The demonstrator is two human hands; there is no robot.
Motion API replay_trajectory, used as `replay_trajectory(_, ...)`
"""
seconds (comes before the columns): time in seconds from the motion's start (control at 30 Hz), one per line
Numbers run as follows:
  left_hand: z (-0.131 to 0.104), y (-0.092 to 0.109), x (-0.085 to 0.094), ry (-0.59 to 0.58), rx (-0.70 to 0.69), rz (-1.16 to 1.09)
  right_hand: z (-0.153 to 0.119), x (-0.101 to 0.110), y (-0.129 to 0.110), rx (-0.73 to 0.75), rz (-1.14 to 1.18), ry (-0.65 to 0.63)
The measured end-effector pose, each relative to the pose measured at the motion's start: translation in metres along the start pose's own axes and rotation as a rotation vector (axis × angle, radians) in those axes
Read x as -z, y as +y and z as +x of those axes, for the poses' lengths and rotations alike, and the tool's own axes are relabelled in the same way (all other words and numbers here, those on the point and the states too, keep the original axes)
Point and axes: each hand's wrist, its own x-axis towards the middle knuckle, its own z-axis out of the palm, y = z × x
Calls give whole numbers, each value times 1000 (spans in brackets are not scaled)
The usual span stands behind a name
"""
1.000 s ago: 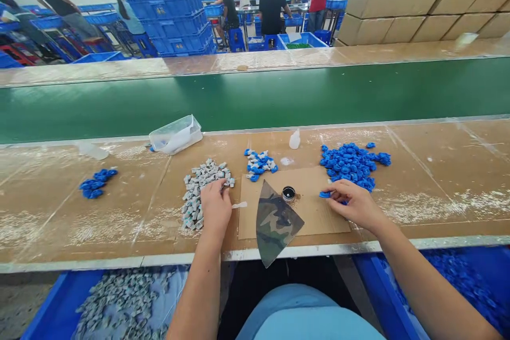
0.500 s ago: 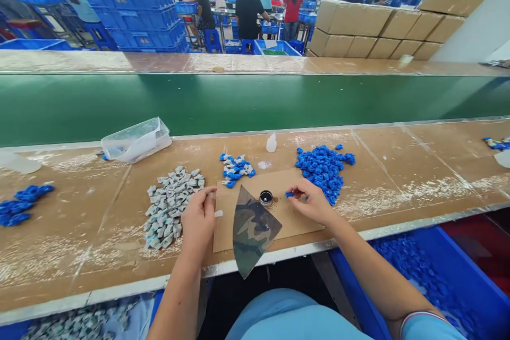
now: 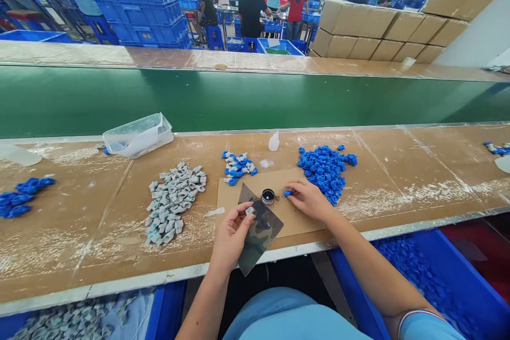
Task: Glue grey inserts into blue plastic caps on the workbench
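Note:
My left hand (image 3: 233, 234) pinches a small grey plastic part (image 3: 249, 211) above a camouflage-patterned cloth piece (image 3: 261, 231). Between the fingertips of my right hand (image 3: 308, 199) is a small blue plastic part (image 3: 287, 193). A small round pot of dark liquid (image 3: 268, 196) stands between the hands on a cardboard sheet (image 3: 303, 228). Left of my left hand lies a heap of grey parts (image 3: 175, 202), and beyond my right hand a heap of blue parts (image 3: 324, 170). A smaller group of mixed blue and grey pieces (image 3: 238, 166) sits behind the cardboard.
A white squeeze bottle (image 3: 273, 141) and a clear plastic tub (image 3: 139, 137) stand near the green conveyor belt (image 3: 247, 98). Blue bins (image 3: 430, 255) sit below the table edge. Stacked crates (image 3: 139, 10), cartons (image 3: 358, 21) and several people are beyond the belt.
My left hand has moved right from beside the grey heap to over the camouflage piece, a grey part now showing in its fingers. My right hand has barely moved with its blue part.

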Motion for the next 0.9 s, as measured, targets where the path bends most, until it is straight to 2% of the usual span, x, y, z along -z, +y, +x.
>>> replay_trajectory(0.1,1,-9,-1,-25,-88,11,1,4,-7,-18,88,101)
replay_trajectory(0.3,4,-19,2,-28,-148,130,14,9,-22,144,14,-16)
replay_trajectory(0.47,6,-24,5,-29,-163,155,22,1,-22,255,-98,44)
replay_trajectory(0.63,7,-26,6,-30,-192,161,24,0,-23,250,-110,40)
replay_trajectory(0.77,7,-26,6,-26,-229,164,25,2,-26,192,-82,61)
replay_trajectory(0.9,7,-25,5,-21,-202,117,26,3,-27,141,-28,44)
